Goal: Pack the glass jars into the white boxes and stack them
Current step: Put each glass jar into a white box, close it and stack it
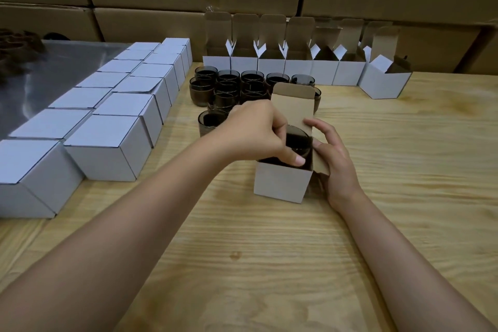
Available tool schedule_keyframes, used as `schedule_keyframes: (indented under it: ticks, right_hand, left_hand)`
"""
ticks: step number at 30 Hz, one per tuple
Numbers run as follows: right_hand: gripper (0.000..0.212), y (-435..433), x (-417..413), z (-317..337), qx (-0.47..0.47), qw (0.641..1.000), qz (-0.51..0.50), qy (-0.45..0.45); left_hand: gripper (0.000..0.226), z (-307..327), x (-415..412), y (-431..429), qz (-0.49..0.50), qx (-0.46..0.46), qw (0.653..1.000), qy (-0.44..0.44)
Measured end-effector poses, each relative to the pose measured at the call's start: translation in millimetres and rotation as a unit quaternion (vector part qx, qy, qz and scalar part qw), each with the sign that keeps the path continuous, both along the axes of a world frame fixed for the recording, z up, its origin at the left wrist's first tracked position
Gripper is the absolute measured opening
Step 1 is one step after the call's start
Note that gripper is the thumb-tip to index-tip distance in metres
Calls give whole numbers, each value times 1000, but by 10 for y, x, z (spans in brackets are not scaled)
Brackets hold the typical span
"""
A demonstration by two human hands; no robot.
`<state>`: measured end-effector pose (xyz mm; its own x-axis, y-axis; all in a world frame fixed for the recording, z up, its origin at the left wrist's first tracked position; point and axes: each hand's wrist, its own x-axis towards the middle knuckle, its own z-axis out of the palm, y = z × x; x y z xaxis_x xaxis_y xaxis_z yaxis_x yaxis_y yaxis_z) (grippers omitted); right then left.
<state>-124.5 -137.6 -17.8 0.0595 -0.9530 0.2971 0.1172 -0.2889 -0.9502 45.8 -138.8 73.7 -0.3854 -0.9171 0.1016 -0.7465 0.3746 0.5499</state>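
In the white box point(281, 183) (open), a jar point(297, 143).

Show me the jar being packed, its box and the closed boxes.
jar point(297, 143), head view, dark glass wall.
box point(281, 183), head view, white front face.
closed boxes point(107, 129), head view, lid of a near one.
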Motion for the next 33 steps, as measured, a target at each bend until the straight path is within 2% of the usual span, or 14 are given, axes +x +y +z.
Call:
schedule_keyframes:
  ticks: [9,14,19,21,22,23,25,27,28,30,32,33]
  right_hand:
    - [38,26,8,19,-1,1000,1,3]
    - [35,28,19,23,0,1000,-4,-5]
    - [38,25,16,15,1,1000,-1,-10]
    - [38,20,19,12,5,1000,1,-16]
    - [38,19,21,12,6,1000,3,-22]
    - [38,17,23,13,7,1000,5,-26]
    - [37,17,23,11,5,1000,6,-28]
    - [37,18,21,7,4,1000,6,-27]
    - [37,16,21,6,5,1000,6,-26]
    - [37,17,21,9,9,1000,5,-28]
    - [38,26,18,18,10,1000,4,-25]
    - [38,29,16,20,10,1000,5,-20]
  left_hand:
    - [41,51,-62,69,-13,-119,977,-179]
    - [45,12,-179,115,-50,-151,934,-321]
    - [51,-11,-169,70,-58,-120,927,-350]
    - [52,-53,-153,96,-59,-169,919,-352]
    - [53,-92,-141,122,-59,-216,919,-324]
    - [51,-133,-117,149,-54,-266,929,-253]
    - [44,-208,-45,180,-21,-338,940,-31]
    - [36,-307,25,156,56,-321,926,190]
    - [32,-354,40,136,104,-262,917,283]
    - [29,-436,31,105,187,-78,884,421]
    - [34,-528,14,82,207,114,836,496]
    - [35,-568,-2,81,194,180,813,519]
